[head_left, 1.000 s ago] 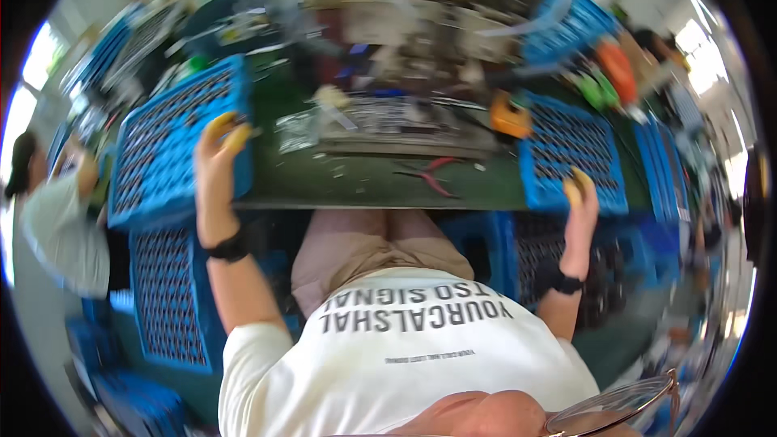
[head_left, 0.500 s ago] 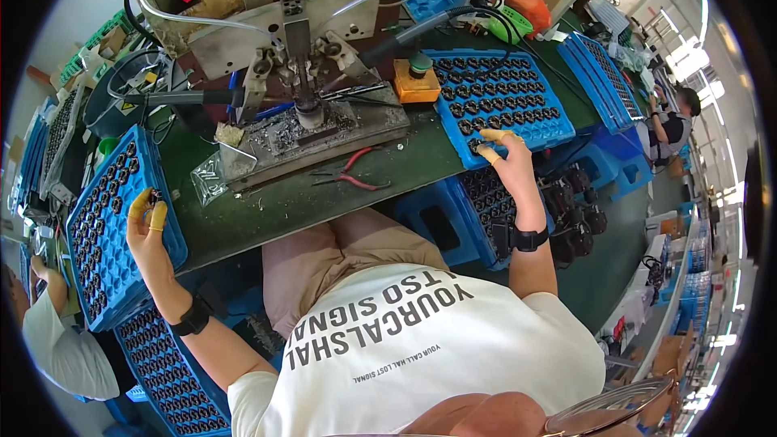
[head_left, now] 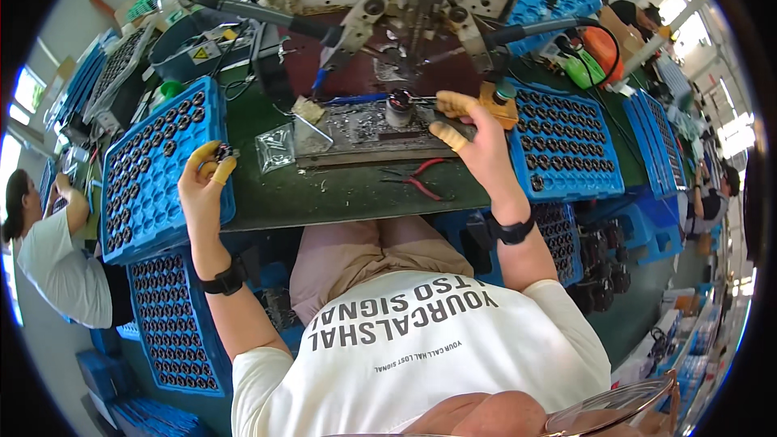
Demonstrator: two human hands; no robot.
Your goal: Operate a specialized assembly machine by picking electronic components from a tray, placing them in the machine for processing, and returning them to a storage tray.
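Note:
My left hand (head_left: 206,186), in yellow finger cots, pinches a small round black part (head_left: 224,151) at the inner edge of the left blue tray (head_left: 166,166). My right hand (head_left: 483,146), also in finger cots, reaches over the right end of the metal base plate (head_left: 340,146). Its thumb and forefinger are apart, and I see nothing held between them. Left of those fingertips, another round dark part (head_left: 401,99) sits on the upright cylindrical holder (head_left: 398,117) on the plate. Above and behind it stands the press column (head_left: 427,8).
Red-handled pliers (head_left: 421,180) and a clear plastic bag (head_left: 276,148) lie before the plate. An orange button box (head_left: 499,109) stands beside the right blue tray (head_left: 579,186), which holds several round parts. Black hoses (head_left: 538,30) run to the press. A co-worker (head_left: 61,243) sits at left.
My right hand has gone from the right tray to beside the holder. The press tool has risen off the holder, and a round part shows there. My left hand still pinches its part.

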